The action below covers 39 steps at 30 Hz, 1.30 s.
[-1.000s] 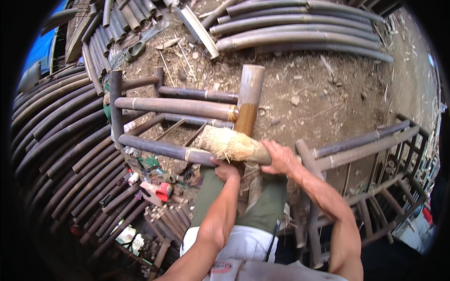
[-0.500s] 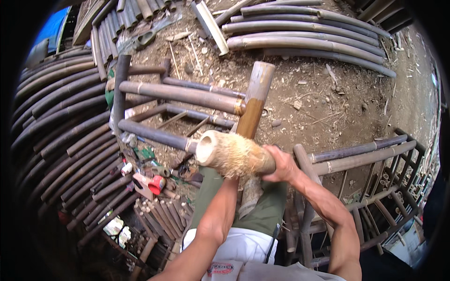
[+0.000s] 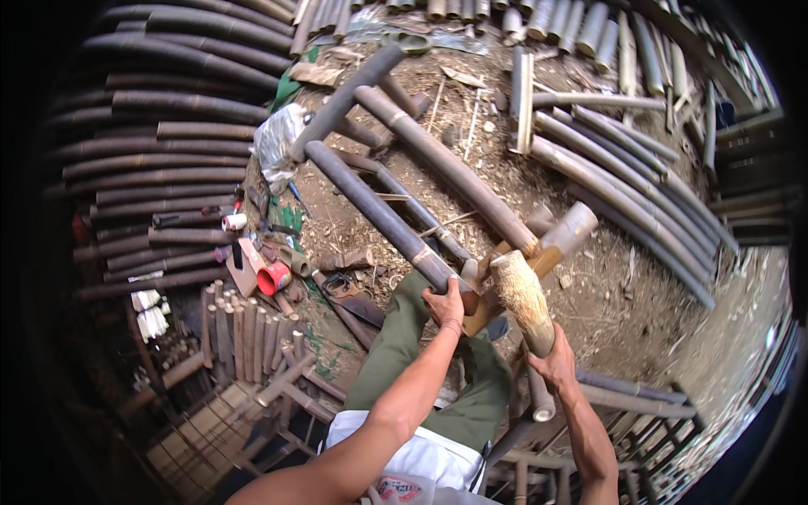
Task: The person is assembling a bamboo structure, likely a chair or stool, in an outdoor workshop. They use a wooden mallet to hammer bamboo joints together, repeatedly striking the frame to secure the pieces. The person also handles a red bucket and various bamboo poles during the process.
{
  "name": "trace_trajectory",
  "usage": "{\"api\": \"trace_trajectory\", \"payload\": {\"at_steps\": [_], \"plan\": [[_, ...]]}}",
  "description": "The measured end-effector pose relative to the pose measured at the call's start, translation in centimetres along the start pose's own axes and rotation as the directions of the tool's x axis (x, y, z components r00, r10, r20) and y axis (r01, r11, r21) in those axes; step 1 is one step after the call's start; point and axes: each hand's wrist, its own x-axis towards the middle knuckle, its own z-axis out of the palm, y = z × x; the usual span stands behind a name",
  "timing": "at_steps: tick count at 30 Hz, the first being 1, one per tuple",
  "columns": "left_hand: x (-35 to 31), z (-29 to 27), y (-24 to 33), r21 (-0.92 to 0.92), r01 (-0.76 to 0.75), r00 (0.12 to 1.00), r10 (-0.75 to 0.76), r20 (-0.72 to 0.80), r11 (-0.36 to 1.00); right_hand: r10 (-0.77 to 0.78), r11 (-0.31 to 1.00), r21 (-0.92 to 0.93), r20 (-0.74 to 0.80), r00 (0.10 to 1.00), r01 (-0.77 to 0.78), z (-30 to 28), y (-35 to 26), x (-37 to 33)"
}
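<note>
My right hand (image 3: 555,360) is closed round the lower end of a thick bamboo mallet (image 3: 523,295), whose middle is frayed into pale fibres. The mallet's hollow end points up and away from me, in front of a crosswise bamboo post (image 3: 572,231). My left hand (image 3: 444,306) grips a dark bamboo rail (image 3: 374,215) close to where it meets that post. The rail belongs to a bamboo frame, with a second, browner rail (image 3: 446,172) running beside it and a dark crosspiece (image 3: 349,101) at the far end. Part of the joint is hidden by the mallet.
Stacked dark bamboo poles (image 3: 177,172) fill the left. More poles (image 3: 631,181) lie at the far right. A red cup (image 3: 273,278) and a hand saw (image 3: 353,299) are left of my legs, above short bamboo pieces (image 3: 240,337). Another bamboo frame (image 3: 640,400) stands at lower right.
The mallet has swung to the right in my right hand. My left hand, earlier mostly hidden behind the mallet, now shows on the dark rail. The whole view has turned and shifted.
</note>
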Motion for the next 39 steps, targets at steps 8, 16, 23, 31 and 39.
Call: {"api": "trace_trajectory", "payload": {"at_steps": [8,16,23,31,39], "plan": [[8.4,1.0,-0.3,-0.126,0.327,0.942,-0.334,-0.042,0.937,-0.369,0.873,-0.2,0.33,0.869,0.446,1.1,-21.2,13.8],[11.0,-1.8,0.7,-0.082,0.251,0.942,-0.224,0.249,0.965,-0.735,0.34,-0.025,0.617,0.282,0.94,8.3,-31.5,20.9],[11.1,1.0,-2.9,-0.076,0.103,0.989,-0.094,0.113,0.992,-0.411,0.383,-0.297,0.793,0.449,0.875,10.9,-30.3,22.2],[11.3,1.2,-3.8,-0.058,0.026,0.99,-0.018,0.139,0.998,-0.372,0.455,-0.394,0.73,0.573,0.798,11.0,-28.4,23.0],[11.4,-2.0,0.6,-0.157,0.304,0.952,-0.296,0.078,0.939,-0.205,0.979,0.021,0.03,0.978,0.205,6.2,-24.9,11.7]]}}
